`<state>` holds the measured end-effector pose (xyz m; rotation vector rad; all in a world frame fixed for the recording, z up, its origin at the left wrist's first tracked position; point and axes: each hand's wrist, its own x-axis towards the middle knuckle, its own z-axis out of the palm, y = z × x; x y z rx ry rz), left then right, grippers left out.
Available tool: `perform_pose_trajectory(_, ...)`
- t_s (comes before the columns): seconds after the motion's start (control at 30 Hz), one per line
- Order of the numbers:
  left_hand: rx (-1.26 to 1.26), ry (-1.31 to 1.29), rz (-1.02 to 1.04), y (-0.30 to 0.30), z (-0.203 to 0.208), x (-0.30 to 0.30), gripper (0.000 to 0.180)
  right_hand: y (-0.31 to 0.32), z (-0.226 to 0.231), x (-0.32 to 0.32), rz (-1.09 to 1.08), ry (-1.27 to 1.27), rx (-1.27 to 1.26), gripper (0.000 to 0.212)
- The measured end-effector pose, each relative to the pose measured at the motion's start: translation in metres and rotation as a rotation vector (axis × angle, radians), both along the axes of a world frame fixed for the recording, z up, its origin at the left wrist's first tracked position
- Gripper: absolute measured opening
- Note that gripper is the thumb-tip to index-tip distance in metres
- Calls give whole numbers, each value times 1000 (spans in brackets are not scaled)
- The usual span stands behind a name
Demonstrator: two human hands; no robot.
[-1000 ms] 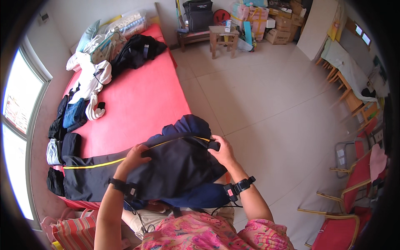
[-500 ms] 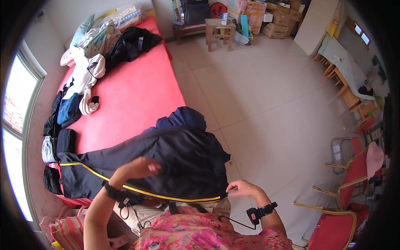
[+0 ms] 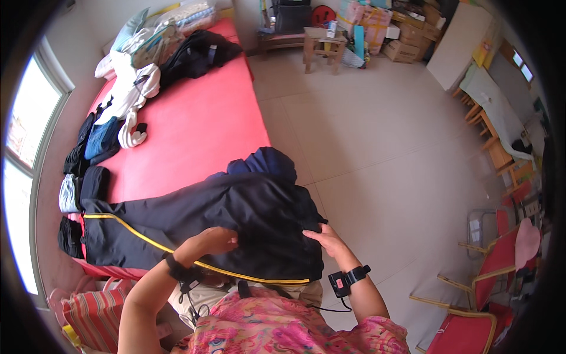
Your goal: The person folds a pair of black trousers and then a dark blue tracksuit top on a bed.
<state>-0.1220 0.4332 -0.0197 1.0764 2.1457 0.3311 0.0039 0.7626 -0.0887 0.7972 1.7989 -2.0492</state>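
Observation:
Black trousers (image 3: 200, 206) with a yellow stripe down the side lie spread across the near end of the bed, their wide end at the right. My left hand (image 3: 217, 241) is over the middle of the cloth, fingers curled together and pointing right; what they hold, if anything, is hidden. At the right edge of the trousers, my right hand (image 3: 330, 241) grips the cloth, the thumb on top and the fingers at the rim. Behind the trousers sits a bunched dark blue garment (image 3: 265, 162).
Folded clothes (image 3: 102, 141) line the left side of the red-sheeted bed (image 3: 194, 130), and a heap with a black garment (image 3: 200, 56) lies at its far end. Red chairs (image 3: 463, 330) stand at the lower right. A wooden stool (image 3: 324, 47) is at the back.
My right hand has moved up and inward from the front corner onto the trousers' right edge. My left hand has come slightly right, with its fingers curled. The view has shifted a little.

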Motion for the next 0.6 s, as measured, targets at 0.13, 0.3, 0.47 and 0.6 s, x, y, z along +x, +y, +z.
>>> perform_pose_trajectory(0.13, -119, -52, 154, -60, 4, 23, 30, 9, 2, -2, 188, -64, -203, 55)
perform_pose_trajectory(0.3, -76, -592, 572, -119, 9, 60, 29, 1, 65, -8, 108, 236, -490, 55)
perform_pose_trajectory(0.47, 34, -928, 840, -136, 11, 91, 43, -5, 97, -9, 284, 354, -531, 61)
perform_pose_trajectory(0.6, 129, -879, 1057, -135, -2, 97, 44, -5, 89, -1, 275, 188, -531, 66)
